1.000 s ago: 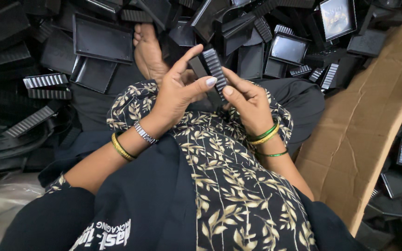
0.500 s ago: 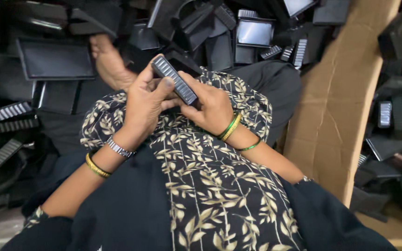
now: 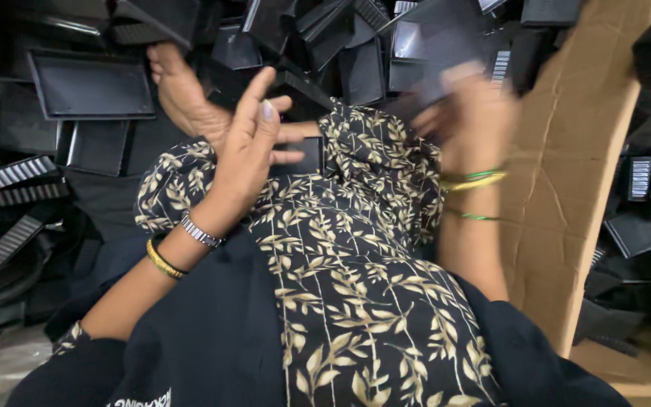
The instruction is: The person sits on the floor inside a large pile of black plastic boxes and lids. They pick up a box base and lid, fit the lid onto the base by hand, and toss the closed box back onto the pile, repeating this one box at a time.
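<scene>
My left hand [image 3: 254, 147] is raised over my lap with its fingers spread and nothing in it. It hovers just in front of my bare foot [image 3: 178, 94]. My right hand [image 3: 469, 113] is up at the right, badly blurred, beside the cardboard sheet [image 3: 566, 188]. A dark smear lies across its fingers, and I cannot tell whether it is a held part. Both wrists wear bangles. A black cloth with a leaf print [image 3: 356, 286] covers my lap.
Black plastic trays [image 3: 88, 87] and ribbed black pieces [image 3: 16, 177] are piled all around the top and left. More black parts [image 3: 642, 226] lie beyond the cardboard at the right, above a wooden ledge [image 3: 642, 369].
Both hands held a ribbed black piece together over my lap. Now they have parted: the left opened and stayed, the right swung quickly up to the right.
</scene>
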`<action>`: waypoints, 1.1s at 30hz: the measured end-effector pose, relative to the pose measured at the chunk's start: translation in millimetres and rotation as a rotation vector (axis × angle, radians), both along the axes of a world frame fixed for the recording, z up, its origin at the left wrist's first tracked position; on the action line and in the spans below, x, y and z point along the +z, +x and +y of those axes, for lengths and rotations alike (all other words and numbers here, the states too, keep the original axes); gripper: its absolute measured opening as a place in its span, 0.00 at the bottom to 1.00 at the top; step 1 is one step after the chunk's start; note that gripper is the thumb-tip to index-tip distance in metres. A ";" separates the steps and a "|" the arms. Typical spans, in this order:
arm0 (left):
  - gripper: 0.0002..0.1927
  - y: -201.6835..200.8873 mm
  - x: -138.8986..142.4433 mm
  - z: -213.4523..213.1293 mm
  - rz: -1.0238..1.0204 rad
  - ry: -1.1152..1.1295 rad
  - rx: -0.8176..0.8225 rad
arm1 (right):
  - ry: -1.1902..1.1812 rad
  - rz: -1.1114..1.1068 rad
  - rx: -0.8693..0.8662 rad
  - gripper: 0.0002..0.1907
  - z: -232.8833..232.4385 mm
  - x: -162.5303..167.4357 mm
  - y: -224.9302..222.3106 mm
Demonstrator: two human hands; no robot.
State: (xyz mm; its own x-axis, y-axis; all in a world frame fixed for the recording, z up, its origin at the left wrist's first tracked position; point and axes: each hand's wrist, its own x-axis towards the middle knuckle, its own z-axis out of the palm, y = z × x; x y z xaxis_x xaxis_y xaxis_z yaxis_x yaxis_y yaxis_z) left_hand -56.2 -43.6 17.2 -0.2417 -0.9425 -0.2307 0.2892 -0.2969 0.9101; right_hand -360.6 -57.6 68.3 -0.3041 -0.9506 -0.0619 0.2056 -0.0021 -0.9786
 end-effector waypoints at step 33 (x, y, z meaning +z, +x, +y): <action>0.34 4.9 15.2 -6.8 0.481 0.218 0.282 | -0.244 1.057 0.352 0.21 -38.4 -38.2 108.5</action>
State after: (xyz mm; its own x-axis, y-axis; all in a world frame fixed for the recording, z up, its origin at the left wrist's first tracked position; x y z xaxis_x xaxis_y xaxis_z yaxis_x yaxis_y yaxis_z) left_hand -51.2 -50.4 32.4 -0.1146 -0.9288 -0.3525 0.7487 -0.3139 0.5838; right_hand -252.1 -96.0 30.1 0.1920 -0.9449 0.2651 -0.6942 -0.3217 -0.6439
